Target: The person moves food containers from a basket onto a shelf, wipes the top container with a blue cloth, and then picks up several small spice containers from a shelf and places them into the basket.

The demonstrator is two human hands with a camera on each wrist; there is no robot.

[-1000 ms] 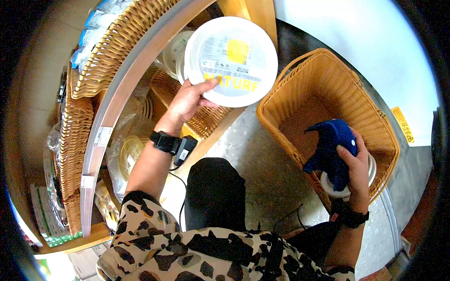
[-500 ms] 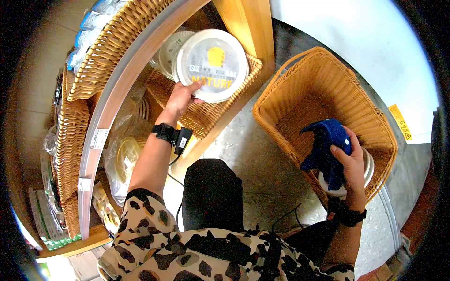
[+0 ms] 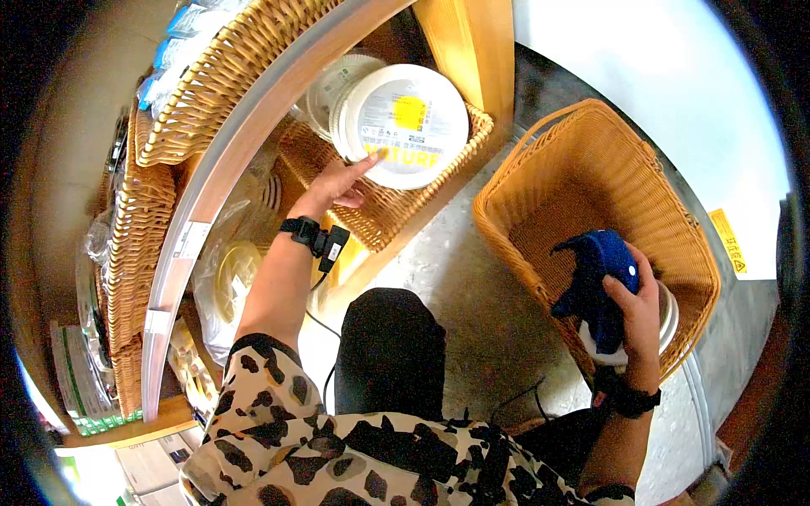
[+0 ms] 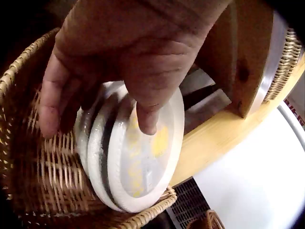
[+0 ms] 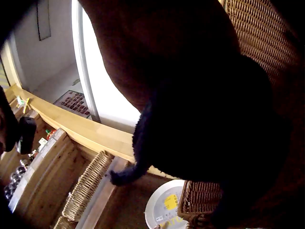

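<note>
A round white plate pack with yellow print [image 3: 409,139] [image 4: 159,143] leans against similar packs in a wicker shelf basket [image 3: 371,221] [image 4: 57,171]. My left hand [image 3: 337,181] [image 4: 133,57] is at its near-left edge, thumb tip over the front face, fingers spread and partly hidden beside the packs. My right hand [image 3: 643,312] grips a dark blue plush toy [image 3: 595,282] [image 5: 205,129] over the large basket, thumb on its near side. In the right wrist view the toy is very dark and covers much of the picture.
The large wicker basket [image 3: 582,181] stands on the floor at the right, with white round items [image 3: 668,320] inside, below the toy. A curved shelf edge [image 3: 198,198] runs along the left, with more wicker baskets [image 3: 139,253] beyond. A wooden post [image 3: 477,59] rises behind the packs.
The plate pack has gone down and back into the shelf basket, beside the other packs. My left fingers have loosened from it. My right hand still holds the toy in nearly the same place.
</note>
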